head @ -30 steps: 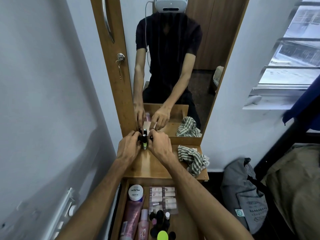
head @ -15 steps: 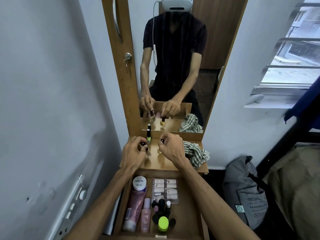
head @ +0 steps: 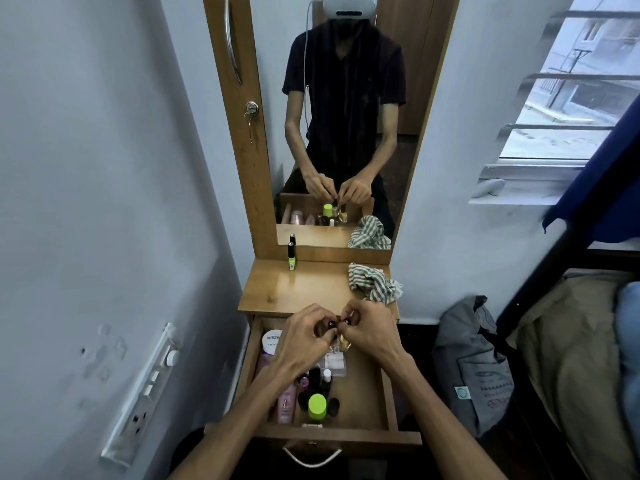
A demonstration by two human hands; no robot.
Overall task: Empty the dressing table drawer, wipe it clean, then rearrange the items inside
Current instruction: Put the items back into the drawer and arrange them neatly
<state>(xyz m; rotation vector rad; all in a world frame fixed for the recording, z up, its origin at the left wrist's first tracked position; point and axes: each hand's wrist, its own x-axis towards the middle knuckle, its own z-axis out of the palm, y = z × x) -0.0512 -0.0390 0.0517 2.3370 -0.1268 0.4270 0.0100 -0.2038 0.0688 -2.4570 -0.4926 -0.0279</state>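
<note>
Drawer (head: 391, 403), wooden, pulled open at 6 o'clock of the table (head: 304, 289), a white cord handle at its front edge. Contents, left side: white round jar (head: 272, 339) at the far-left corner; pink tube (head: 286, 401) along the left wall; cluster of small dark nail-polish bottles (head: 315, 379) mid-drawer; lime-green cap (head: 317, 405) at the near end of that cluster; pale flat packet (head: 335, 362) at about 1 o'clock of the cluster. The right half of the drawer floor shows bare wood.

Left hand (head: 304, 341), above the far end of the drawer, fingers curled and pinching a small dark-capped bottle (head: 333, 323). Right hand (head: 369, 332), just beside it at 3 o'clock, fingers likewise curled and pinching a second small bottle (head: 346, 320); a gold-tinted body shows below the fingers. The two caps nearly touch between the hands. The exact kind of each bottle is too small to tell.

Table top: one slim bottle with black cap and yellow-green base (head: 292, 256), upright at the far-left corner against the mirror (head: 346, 133); striped cloth (head: 374, 282), crumpled, at the far-right corner, at 1 o'clock of the hands.

Surroundings: grey bag (head: 474, 362) on the floor at 3 o'clock of the drawer; white switch panel (head: 145, 393) on the left wall; window (head: 568, 81) at upper right.
</note>
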